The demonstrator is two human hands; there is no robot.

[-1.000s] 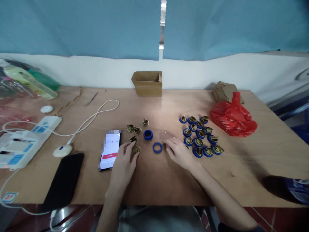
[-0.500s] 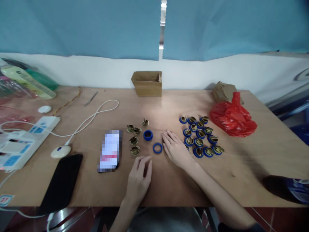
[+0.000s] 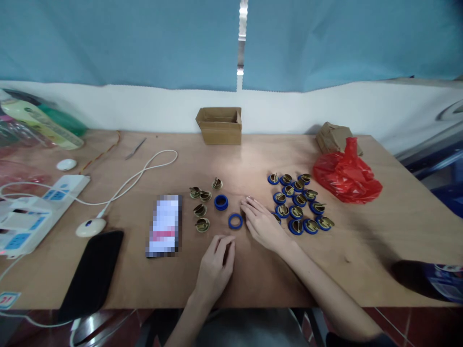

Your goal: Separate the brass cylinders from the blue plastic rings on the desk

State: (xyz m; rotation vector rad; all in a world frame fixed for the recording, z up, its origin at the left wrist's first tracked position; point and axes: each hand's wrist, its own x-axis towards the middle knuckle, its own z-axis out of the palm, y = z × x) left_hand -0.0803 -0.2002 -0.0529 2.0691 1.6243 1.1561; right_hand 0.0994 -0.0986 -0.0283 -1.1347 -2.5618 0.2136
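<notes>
We see the left hand [image 3: 216, 265] half-curled, palm down, and the right hand [image 3: 265, 226] flatter, fingers extended; we cannot tell whether either covers a small piece. A single blue ring [image 3: 235, 228] lies just ahead of the left hand, left of the right fingers, probably for easy reach by both. Beyond it sits a blue ring stack [image 3: 221, 207]. Loose brass-coloured discs [image 3: 202, 225] lie ahead-left of the left hand, blue-rimmed discs [image 3: 296, 212] right of the right hand, presumably sorted apart.
</notes>
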